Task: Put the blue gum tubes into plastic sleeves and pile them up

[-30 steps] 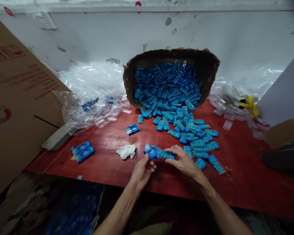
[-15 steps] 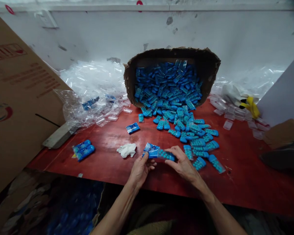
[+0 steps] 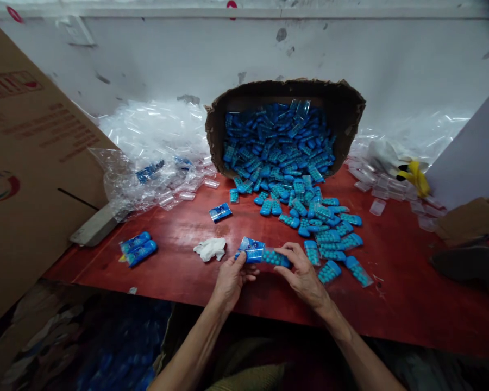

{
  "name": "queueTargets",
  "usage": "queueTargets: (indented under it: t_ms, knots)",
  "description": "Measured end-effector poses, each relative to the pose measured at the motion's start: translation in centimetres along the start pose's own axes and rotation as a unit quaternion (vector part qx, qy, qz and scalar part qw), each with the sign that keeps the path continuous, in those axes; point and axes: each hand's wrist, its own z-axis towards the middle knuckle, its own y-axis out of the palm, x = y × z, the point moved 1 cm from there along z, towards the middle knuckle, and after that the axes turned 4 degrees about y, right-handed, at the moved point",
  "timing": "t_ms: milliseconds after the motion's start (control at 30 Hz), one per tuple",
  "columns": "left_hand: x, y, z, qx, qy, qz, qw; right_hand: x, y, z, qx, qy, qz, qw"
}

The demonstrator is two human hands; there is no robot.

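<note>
My left hand (image 3: 232,276) pinches a printed blue plastic sleeve (image 3: 251,250) between thumb and fingers. Closed around the end of a small clear-and-blue case of turquoise balls (image 3: 275,258) is my right hand (image 3: 303,271). The case's clear end meets the right edge of the sleeve; whether it has entered cannot be made out. Both are held just above the red table (image 3: 212,285). Another printed sleeve (image 3: 220,212) lies flat beyond the left hand, near a crumpled white tissue (image 3: 209,249). Two wrapped blue packs (image 3: 139,248) rest side by side farther left.
A torn-edged carton (image 3: 215,136) on its side spills many ball-filled cases (image 3: 328,237) onto the table. Clear plastic wrap (image 3: 126,182) and empty clear cases lie at the left; more clear cases (image 3: 377,206) lie right. A large cardboard box (image 3: 36,163) stands at the left edge.
Both hands keep nearly the same pose, with the case still against the sleeve's edge. The whole view has shifted very slightly.
</note>
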Motion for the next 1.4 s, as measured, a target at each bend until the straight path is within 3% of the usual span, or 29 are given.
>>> queueTargets:
  t_ms: [267,533,800,1033,1200,1400]
  knots:
    - [-0.2,0.1,0.0,0.004,-0.003,-0.014,1.000,-0.3,0.1,-0.2,0.015,0.046,0.012,0.999]
    - [-0.3,0.4,-0.2,0.038,0.016,-0.036,0.998,-0.2,1.2,-1.0,0.038,0.016,-0.010,0.999]
    - [-0.4,-0.1,0.2,0.026,0.021,0.000,0.999,0.2,0.8,-0.9,0.009,0.036,0.032,0.999]
    - [-0.5,-0.4,0.3,0.030,0.027,0.013,0.999,0.0,1.1,-1.3,0.021,0.002,0.004,1.000]
    - [-0.4,-0.4,0.3,0.017,0.061,0.031,0.997,0.3,1.2,-1.4,0.024,0.036,0.044,0.998]
    - [-0.9,0.6,-0.1,0.004,0.012,-0.030,0.999,0.7,2.1,-2.0,0.038,0.030,0.040,0.998]
